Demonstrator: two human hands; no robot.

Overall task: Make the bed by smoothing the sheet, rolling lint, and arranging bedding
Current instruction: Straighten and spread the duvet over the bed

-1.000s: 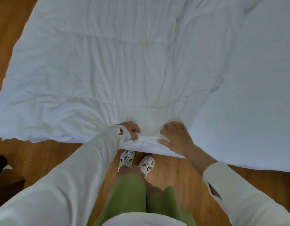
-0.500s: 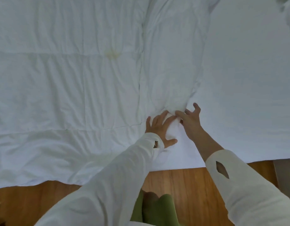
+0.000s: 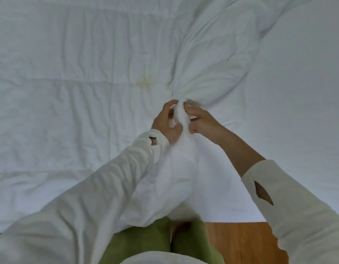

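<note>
Both hands busy on one bunch of cloth: left hand (image 3: 167, 121) and right hand (image 3: 201, 121) curled round a raised ridge of the white quilt (image 3: 88, 92), thumbs and fingers pinching it from either side, nothing slack or spread. Gathered fold standing up between the fingertips, creases fanning away beyond them toward the far right. Rest of the quilt lying flat to the left of the fingers, quilted in panels, wrinkled, with a faint yellowish stain (image 3: 144, 82) just beyond the left fingertips. Smoother white sheet (image 3: 298, 111) spread to the right of the right-hand fingers. Wood floor (image 3: 241, 242) below the wrists. Soft, puffy, light for its bulk by the look of it; likely to sag and slide unless taken in a full fistful. Best hold probably at an edge or corner, not mid-panel.
</note>
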